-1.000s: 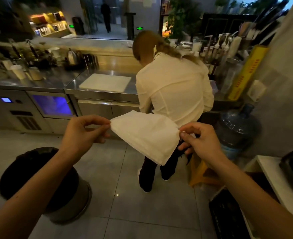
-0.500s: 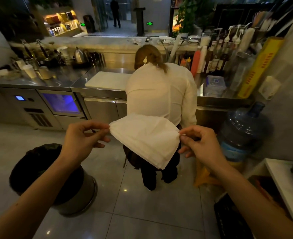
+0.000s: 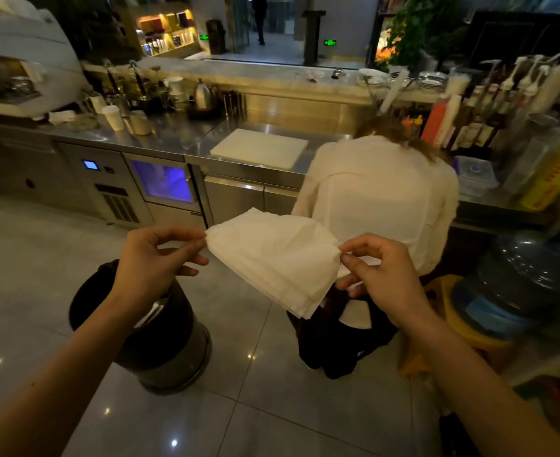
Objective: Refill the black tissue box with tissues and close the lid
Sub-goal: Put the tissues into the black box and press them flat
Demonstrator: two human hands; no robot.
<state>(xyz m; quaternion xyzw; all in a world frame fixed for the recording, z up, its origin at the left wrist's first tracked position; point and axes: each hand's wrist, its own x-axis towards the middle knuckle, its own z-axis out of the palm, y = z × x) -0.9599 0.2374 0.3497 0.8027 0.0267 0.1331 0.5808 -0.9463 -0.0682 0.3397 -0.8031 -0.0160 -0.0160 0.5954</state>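
Person in white shirt (image 3: 377,199) crouches lower than moment ago; we pinch tissue stack (image 3: 272,258) by opposite corners, left hand (image 3: 150,258) and right hand (image 3: 380,278), mid-air, up-right of bin (image 3: 160,341).

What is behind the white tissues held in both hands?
Behind the tissues, pinched by the left hand and right hand, a person in a white shirt bends at the steel counter. The tissues hide part of that person.

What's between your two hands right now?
In the head view, a folded stack of white tissues spans the gap, pinched at opposite corners by the left hand and right hand.
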